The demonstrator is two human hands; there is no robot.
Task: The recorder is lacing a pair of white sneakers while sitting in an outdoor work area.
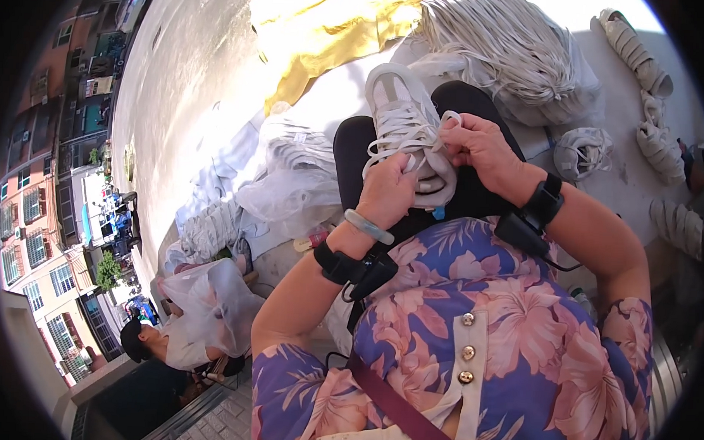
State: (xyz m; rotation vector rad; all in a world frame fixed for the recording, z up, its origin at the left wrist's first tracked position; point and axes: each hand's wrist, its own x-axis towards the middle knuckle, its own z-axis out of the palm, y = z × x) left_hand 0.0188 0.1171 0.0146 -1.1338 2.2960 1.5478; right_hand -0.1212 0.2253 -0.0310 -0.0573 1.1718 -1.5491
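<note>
A white sneaker (402,121) lies across my dark-trousered lap, its toe pointing away from me and its opening toward me. White shoelace (405,130) zigzags loosely over its tongue. My right hand (482,151) is closed in a pinch at the shoe's right side, with a loop of the shoelace standing up from the fingertips. At the left of the shoe's opening, my left hand (388,189) is closed too, a short white bit of lace showing by the thumb. Its other fingers are mostly hidden.
A large bundle of white laces (520,59) lies beyond my knees, beside yellow cloth (320,36). Plastic-wrapped white bundles (291,183) sit at left. Stacked white shoes (637,55) line the right. A person in a black cap (136,339) is at lower left.
</note>
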